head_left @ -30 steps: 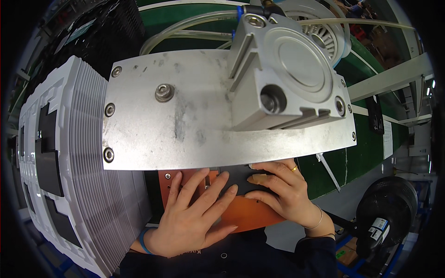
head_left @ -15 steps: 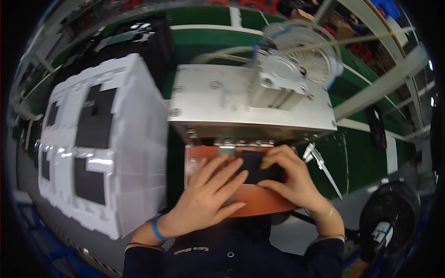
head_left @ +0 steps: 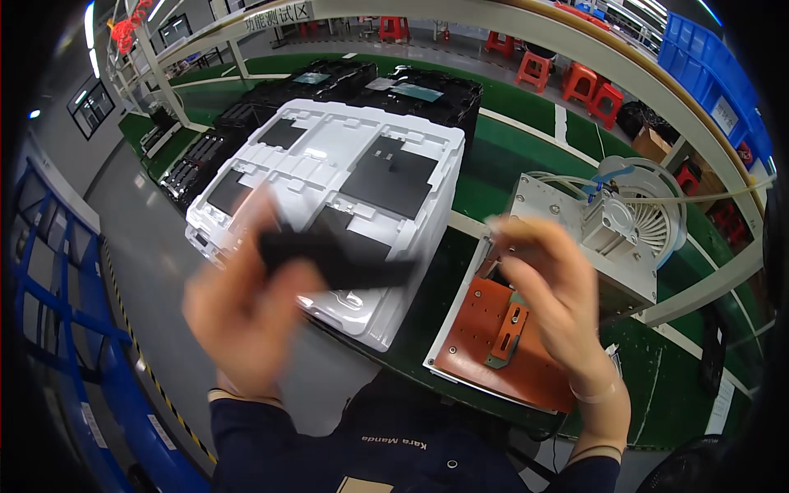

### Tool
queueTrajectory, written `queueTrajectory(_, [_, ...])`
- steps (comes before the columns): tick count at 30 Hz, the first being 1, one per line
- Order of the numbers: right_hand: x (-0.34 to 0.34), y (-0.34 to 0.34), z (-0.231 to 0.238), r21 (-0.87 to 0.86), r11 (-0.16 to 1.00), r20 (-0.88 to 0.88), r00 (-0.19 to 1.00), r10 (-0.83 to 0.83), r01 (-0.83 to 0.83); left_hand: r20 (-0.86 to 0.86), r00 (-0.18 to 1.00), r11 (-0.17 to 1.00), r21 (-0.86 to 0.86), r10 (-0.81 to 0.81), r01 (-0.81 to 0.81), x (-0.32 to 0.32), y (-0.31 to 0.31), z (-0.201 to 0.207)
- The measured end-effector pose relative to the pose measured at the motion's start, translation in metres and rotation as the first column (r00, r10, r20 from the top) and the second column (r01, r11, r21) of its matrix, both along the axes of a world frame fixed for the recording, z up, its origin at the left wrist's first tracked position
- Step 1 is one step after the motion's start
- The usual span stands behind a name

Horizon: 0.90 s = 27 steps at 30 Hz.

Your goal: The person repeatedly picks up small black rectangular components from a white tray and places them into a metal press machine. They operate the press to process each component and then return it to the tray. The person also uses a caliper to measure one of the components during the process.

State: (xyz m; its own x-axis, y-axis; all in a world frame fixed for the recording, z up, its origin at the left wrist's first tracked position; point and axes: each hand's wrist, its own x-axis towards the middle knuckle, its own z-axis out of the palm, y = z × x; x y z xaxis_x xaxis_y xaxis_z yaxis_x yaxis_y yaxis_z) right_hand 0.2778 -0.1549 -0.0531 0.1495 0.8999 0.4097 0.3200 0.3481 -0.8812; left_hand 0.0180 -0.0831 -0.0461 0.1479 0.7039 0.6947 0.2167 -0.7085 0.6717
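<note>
Status from where I'm standing, left to right. Left hand [head_left: 242,316] is motion-blurred, fingers and thumb clamped on the black part [head_left: 349,263]. Part is up in the air in front of the white tray [head_left: 320,160], clear of the plate; not set down anywhere yet. Tray has several dark pieces [head_left: 388,185] sitting in its pockets, so I'd call those placed. Orange plate [head_left: 468,329] has no black part on it, so its turn at the fixture looks done, my read. Can't tell from here whether the part itself is finished; too smeared. Right hand [head_left: 555,287] hangs over the plate's far edge, fingers curled, thumb and index tips apart, nothing visible between them.

Materials, same order. Part: matte black, flat, longish; edges lost in blur. Tray: glossy white moulded plastic, stepped pockets, ribbed rim, deep sides. Dark pieces: matte, flat sheets with notched outlines. Plate: smooth orange-brown board, small holes and screws, pale edging. On it, a slotted orange bar [head_left: 511,324] over a greenish strip. Press [head_left: 542,197]: bare grey metal, boxy, squarish cylinder block on top, clear hoses behind. Fan [head_left: 657,209]: round, pale, finned, at the far right.
</note>
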Motion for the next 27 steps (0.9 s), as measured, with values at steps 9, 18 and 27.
queueTrajectory(9, [-0.051, 0.114, -0.020, 0.112, 0.992, 0.618, 0.778, -0.118, 0.061, -0.346, 0.931, 0.841, -0.533, -0.117, -0.092, -0.016, 0.225, 0.021])
queueTrajectory(18, [-0.022, 0.058, 0.000, 0.391, 0.920, 0.495, 0.837, -0.232, 0.024, -0.830, 0.524, 0.970, -0.075, -0.190, 0.232, -0.004, 0.199, 0.008])
queueTrajectory(27, [0.047, -0.132, -0.045, -0.078, 0.915, 0.666, 0.704, -0.248, 0.396, -0.530, 0.818, 0.610, 0.731, 0.224, 0.307, -0.022, 0.013, -0.016])
